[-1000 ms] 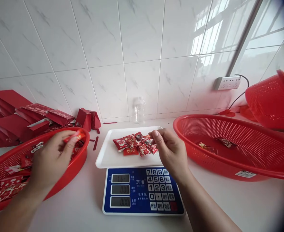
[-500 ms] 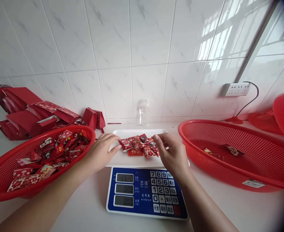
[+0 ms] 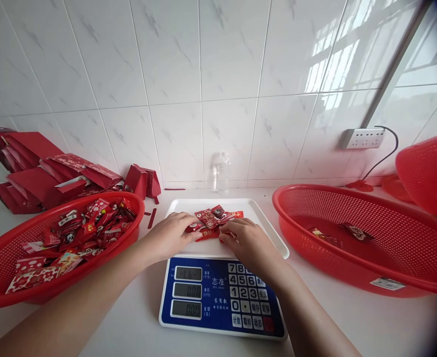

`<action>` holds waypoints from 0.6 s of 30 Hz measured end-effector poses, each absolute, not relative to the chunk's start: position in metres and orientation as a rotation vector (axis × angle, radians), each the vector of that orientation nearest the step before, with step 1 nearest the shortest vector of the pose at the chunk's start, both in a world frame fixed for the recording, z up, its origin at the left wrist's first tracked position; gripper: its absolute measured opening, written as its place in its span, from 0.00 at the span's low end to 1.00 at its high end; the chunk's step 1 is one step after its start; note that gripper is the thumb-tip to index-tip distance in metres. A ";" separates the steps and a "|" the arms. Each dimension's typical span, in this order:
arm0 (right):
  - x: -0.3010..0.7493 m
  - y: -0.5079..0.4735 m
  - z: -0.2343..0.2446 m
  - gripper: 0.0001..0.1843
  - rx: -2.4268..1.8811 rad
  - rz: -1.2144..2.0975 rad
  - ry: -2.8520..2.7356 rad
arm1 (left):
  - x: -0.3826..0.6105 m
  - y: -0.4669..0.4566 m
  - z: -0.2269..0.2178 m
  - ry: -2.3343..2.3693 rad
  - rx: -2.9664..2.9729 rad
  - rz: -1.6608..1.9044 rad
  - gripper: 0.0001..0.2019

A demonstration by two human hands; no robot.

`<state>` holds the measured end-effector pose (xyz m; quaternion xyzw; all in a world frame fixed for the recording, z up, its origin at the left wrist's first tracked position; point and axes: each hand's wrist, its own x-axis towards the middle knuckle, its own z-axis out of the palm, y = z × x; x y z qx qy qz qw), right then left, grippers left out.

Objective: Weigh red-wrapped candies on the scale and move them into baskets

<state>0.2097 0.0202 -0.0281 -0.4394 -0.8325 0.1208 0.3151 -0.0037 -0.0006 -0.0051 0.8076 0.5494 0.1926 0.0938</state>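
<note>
A blue digital scale (image 3: pixel 218 297) with a white weighing tray (image 3: pixel 255 213) stands in front of me. A small pile of red wrapped candies (image 3: pixel 213 220) lies on the tray. My left hand (image 3: pixel 172 235) rests on the pile's left side, fingers curled onto the packets. From the right, my right hand (image 3: pixel 246 240) closes in on the same pile, its fingers bent down around the candies. Both hands cup the pile between them.
A red mesh basket (image 3: pixel 3 263) full of red candies sits at the left. A larger red basket (image 3: pixel 355 248) with a few candies is at the right, another red basket (image 3: pixel 430 173) behind it. Red folded boxes (image 3: pixel 47 173), a plastic bottle (image 3: pixel 222 171) and a power strip (image 3: pixel 361 138) line the tiled wall.
My left hand left the left basket and came to the tray. Both hands have closed in on the candy pile and lowered onto it.
</note>
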 end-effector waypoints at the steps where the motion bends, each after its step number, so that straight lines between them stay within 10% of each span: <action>1: 0.210 0.020 -0.028 0.07 -1.158 0.320 -2.206 | -0.002 -0.002 -0.005 1.626 2.399 0.555 0.15; 18: 0.210 0.021 -0.029 0.09 -1.185 0.302 -2.212 | 0.017 0.030 0.002 1.907 2.405 0.516 0.17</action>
